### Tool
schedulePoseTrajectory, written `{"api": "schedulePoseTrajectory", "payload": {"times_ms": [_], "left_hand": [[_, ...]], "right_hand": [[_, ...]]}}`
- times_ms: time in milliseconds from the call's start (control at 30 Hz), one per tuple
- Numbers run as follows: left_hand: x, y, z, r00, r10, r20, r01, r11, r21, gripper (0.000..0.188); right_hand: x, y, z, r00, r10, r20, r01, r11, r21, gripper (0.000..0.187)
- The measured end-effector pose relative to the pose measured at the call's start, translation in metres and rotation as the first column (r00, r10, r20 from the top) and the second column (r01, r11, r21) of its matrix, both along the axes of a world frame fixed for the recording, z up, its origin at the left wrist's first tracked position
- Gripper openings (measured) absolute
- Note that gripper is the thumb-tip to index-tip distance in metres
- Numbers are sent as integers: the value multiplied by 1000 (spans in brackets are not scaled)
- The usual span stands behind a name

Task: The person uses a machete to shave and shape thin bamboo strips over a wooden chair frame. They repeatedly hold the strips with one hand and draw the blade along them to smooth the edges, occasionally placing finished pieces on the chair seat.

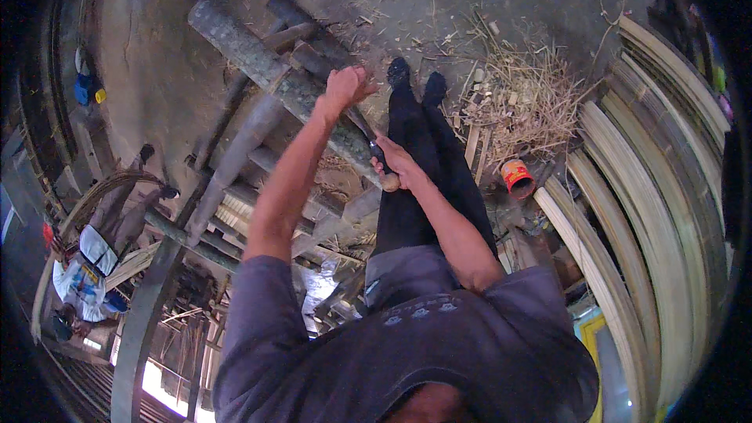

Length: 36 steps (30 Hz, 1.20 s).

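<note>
My right hand [398,158] is closed around the handle of a long, dark-bladed knife [362,123], whose rounded pale handle end shows below the fingers. The blade slants up and left from that hand toward my left hand [345,89]. My left hand is bent at the wrist, its fingers curled near the far part of the blade; whatever they hold is hidden. Under my left wrist and beside the knife lies a thick, mottled log [294,94], running from upper left down toward my lap.
Wooden beams [251,137] cross beneath the log on my left. Beyond my right leg are a heap of shavings and strips [513,102], a red tin [517,178] and long bent bundles of pale strips [650,180]. Another person [78,290] is at the far left.
</note>
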<state>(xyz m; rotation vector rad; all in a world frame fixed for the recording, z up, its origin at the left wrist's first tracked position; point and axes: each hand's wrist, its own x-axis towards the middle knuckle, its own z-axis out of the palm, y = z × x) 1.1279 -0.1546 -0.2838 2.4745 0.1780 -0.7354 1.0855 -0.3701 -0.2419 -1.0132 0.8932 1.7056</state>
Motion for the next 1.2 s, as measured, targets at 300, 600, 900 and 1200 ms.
{"api": "schedulePoseTrajectory", "payload": {"times_ms": [300, 600, 900, 1200], "left_hand": [[-15, 24, -58, 970, -216, 115, 225, 972, -70, 10], [-12, 37, -20, 934, -357, -10, 357, 934, 14, 19], [47, 29, 58, 958, 271, 90, -233, 924, -303, 13], [-11, -66, 139, 313, 716, -624, -746, -221, -628, 27]], "right_hand": [[7, -2, -8, 994, -45, -97, 56, 992, 111, 45], [10, -3, -2, 993, -6, -119, 18, 995, 101, 43], [8, -10, 8, 981, -138, -137, 134, 990, -39, 49], [98, -51, 87, 619, 60, 783, 26, 995, -97, 30]]}}
